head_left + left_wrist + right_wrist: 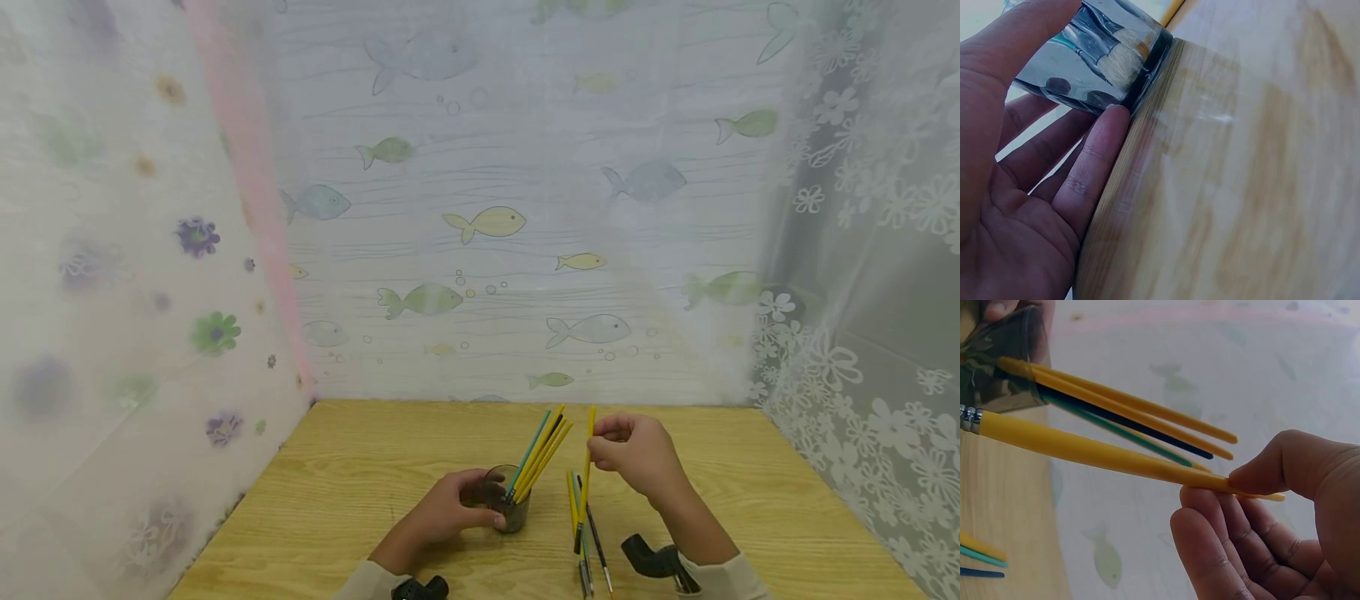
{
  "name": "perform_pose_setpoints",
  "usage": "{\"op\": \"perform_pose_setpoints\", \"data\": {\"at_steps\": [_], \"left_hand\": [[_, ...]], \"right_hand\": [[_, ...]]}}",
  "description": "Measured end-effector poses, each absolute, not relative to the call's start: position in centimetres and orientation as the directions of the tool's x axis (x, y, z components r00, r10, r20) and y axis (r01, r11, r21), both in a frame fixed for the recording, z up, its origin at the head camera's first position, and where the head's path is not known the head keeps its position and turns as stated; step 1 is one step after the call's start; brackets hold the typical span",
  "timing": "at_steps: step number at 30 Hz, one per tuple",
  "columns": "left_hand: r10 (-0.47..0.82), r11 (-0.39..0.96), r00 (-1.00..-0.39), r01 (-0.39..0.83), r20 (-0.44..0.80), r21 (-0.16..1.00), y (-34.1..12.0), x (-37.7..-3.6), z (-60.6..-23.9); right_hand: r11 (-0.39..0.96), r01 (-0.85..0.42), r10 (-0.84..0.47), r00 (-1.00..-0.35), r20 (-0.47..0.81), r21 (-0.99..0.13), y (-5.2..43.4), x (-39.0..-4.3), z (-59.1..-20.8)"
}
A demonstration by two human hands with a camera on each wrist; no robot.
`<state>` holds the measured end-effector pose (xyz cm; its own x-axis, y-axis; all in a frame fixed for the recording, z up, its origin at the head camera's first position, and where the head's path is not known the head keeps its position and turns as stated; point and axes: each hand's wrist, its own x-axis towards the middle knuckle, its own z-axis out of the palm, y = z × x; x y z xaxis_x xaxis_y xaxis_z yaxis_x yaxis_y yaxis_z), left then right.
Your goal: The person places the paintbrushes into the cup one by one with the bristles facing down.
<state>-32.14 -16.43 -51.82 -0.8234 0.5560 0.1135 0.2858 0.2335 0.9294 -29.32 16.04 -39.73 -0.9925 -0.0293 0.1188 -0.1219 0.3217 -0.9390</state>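
Note:
My left hand (448, 507) holds a clear glass cup (514, 518), thumb on one side and fingers on the other. Several paintbrushes (542, 460) with yellow, teal and dark handles lean to the right inside it. Pale bristles (1121, 67) point down toward the cup's base in the left wrist view. To the right of the cup, my right hand (642, 457) pinches a yellow paintbrush (1085, 449) near the top of its handle, between thumb and fingertips. That brush hangs bristle end down over the loose brushes.
Several loose paintbrushes (595, 535) lie on the wooden table (360, 467), between the cup and my right forearm. A fish-printed curtain (487, 292) hangs behind the table's far edge. Flowered sheets (217, 333) stand at both sides.

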Motion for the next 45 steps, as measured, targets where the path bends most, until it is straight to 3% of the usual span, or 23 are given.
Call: {"op": "perform_pose_setpoints", "data": {"at_steps": [45], "left_hand": [[0.555, 0.242, -0.825, 0.284, 0.107, 0.928, -16.5, -32.1, -51.7]], "right_hand": [[0.198, -0.241, -0.108, -0.969, 0.223, -0.95, 14.5, -28.0, -39.2]]}}
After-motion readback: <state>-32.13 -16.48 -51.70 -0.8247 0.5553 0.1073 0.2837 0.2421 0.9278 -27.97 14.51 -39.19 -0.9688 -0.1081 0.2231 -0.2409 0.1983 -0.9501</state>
